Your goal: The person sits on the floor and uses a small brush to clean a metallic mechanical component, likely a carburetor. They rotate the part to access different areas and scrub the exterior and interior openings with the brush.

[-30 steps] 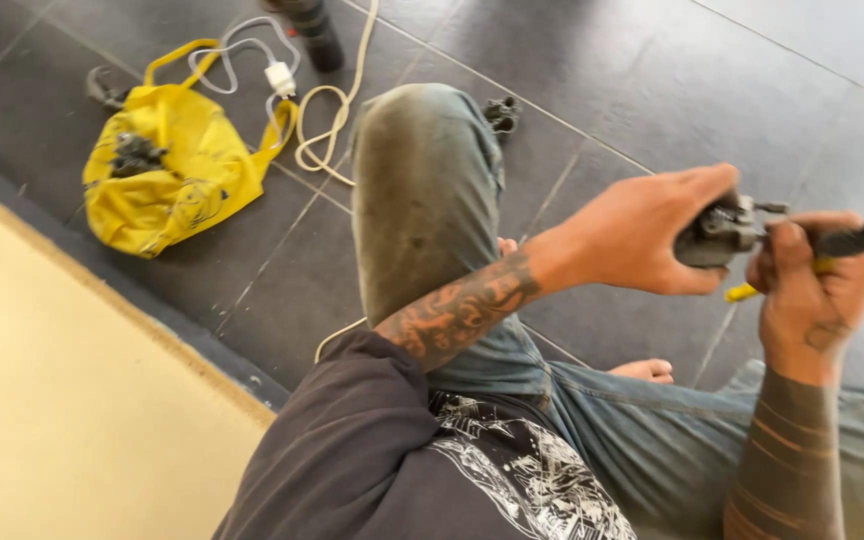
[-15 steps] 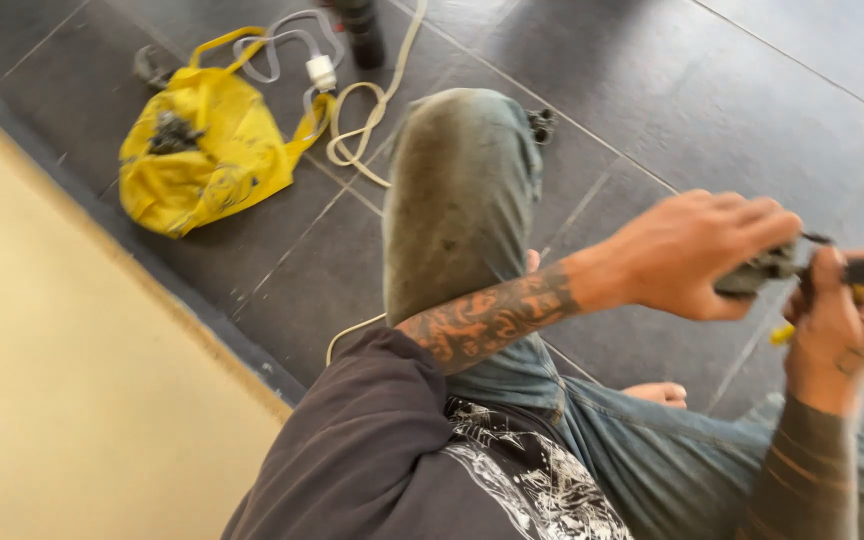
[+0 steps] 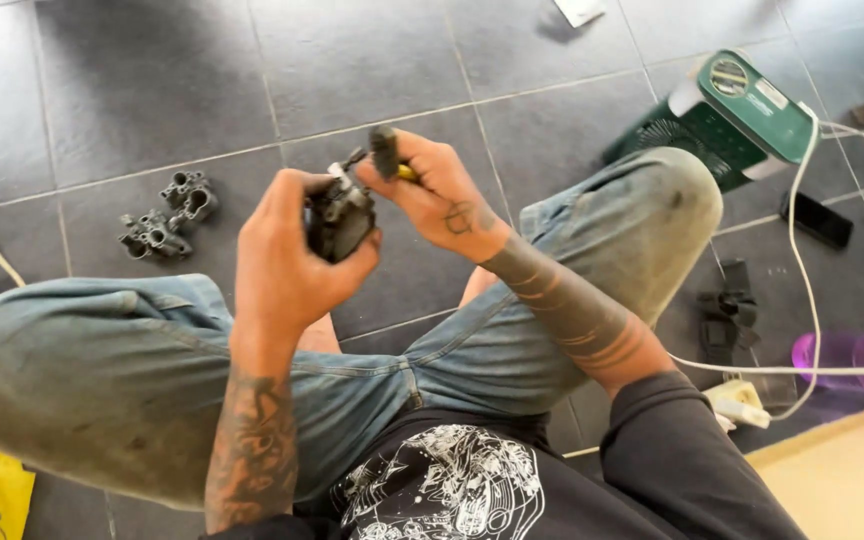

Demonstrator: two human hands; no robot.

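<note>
Two hands meet at centre frame above your crossed legs: your left hand point(image 3: 287, 265) is clenched around a small dark metal part point(image 3: 340, 218), and your right hand point(image 3: 439, 195) grips a yellow-handled tool point(image 3: 389, 158) whose tip is against it. Farther out at left, two grey castings point(image 3: 168, 216) lie on the tiles. Upper right, a green box-shaped device point(image 3: 727, 115) stands beside a white cable point(image 3: 802, 215).

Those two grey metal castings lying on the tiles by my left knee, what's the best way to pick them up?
Probably take the grey castings one at a time, from straight above, pinching across the blocky body rather than the thin lugs. They lie flat on the tile floor, touching each other, with open floor around them; the left knee sits just below, so come from the far side.
</note>
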